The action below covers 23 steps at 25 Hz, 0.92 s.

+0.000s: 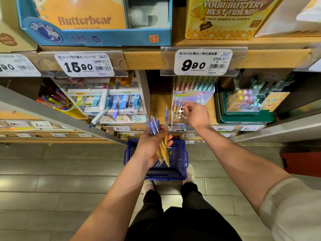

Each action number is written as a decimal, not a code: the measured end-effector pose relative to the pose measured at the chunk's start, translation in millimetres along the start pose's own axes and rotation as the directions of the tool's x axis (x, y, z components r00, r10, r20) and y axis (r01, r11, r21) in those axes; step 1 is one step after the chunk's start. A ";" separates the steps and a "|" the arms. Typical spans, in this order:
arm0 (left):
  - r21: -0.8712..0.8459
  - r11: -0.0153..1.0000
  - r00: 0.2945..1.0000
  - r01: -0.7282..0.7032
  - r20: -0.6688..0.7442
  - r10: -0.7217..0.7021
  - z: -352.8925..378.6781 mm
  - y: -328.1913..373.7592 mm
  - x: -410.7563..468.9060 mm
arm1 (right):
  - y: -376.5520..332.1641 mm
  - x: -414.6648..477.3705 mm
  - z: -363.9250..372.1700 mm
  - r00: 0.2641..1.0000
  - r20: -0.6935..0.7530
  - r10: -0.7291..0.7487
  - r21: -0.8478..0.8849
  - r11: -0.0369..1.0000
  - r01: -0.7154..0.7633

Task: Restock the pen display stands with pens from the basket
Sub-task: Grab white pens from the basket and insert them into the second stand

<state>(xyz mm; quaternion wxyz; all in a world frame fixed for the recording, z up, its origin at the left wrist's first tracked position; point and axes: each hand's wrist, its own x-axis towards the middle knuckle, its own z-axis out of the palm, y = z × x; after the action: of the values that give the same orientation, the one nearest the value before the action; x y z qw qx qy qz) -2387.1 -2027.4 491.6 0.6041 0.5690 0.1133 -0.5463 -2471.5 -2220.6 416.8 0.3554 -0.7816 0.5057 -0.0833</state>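
Fanning out of the left hand point(149, 148), a bundle of pens point(156, 127) with purple tops and amber barrels is gripped in curled fingers, tips pointing down over the blue mesh basket point(178, 159) on the floor tiles. Up and to the right, the right hand point(196, 113) has its fingers bunched at the front holes of the clear pen display stand point(192, 98); whether they pinch a pen cannot be told. The stand sits on a wooden shelf point(157, 105) under a price tag reading "9.90" point(202, 62); further left another tag reads "15.90" point(85, 65). Above are a blue "Butterbear" box point(97, 37) and a yellow box point(222, 18) lettered "YOUR BUTTERY BEST FRIEND". Bare shelf lies left of the stand; a green tray point(246, 117) sits just beside its right side.
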 end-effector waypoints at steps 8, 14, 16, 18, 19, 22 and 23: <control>0.059 0.998 0.997 -0.025 0.070 0.021 5.5 1.7 -0.4 | -36.5 -73.3 -26.2 0.865 0.501 -0.003 0.594 0.728 -0.342; 0.097 0.995 0.998 -0.022 0.066 0.016 7.2 1.0 -0.6 | -45.8 -90.1 -29.7 0.907 0.414 0.075 0.725 0.576 -0.378; 0.115 0.993 0.999 -0.012 0.042 0.007 6.1 0.4 -0.3 | -46.0 -83.0 -33.3 0.912 0.388 0.133 0.775 0.488 -0.400; 0.134 0.991 1.000 -0.004 0.026 0.000 5.0 0.3 -0.2 | -45.9 -76.3 -39.1 0.911 0.394 0.125 0.776 0.486 -0.402; 0.134 0.991 1.000 0.000 0.023 -0.003 4.4 0.6 -0.4 | -45.2 -73.5 -41.6 0.908 0.404 0.108 0.769 0.497 -0.402; 0.114 0.993 1.000 0.017 -0.002 -0.017 3.0 1.2 0.7 | -43.1 -64.8 -48.1 0.924 0.370 0.100 0.784 0.500 -0.368; 0.109 0.994 1.000 0.021 -0.009 -0.020 2.5 1.8 1.0 | -42.3 -61.1 -49.4 0.939 0.323 0.118 0.800 0.496 -0.338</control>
<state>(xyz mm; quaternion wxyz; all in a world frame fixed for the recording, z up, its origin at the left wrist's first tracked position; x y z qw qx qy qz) -2386.5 -2030.4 492.6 0.5660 0.6023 0.0915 -0.5555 -2493.8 -2182.0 494.1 0.7514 -0.4405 0.4570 -0.1804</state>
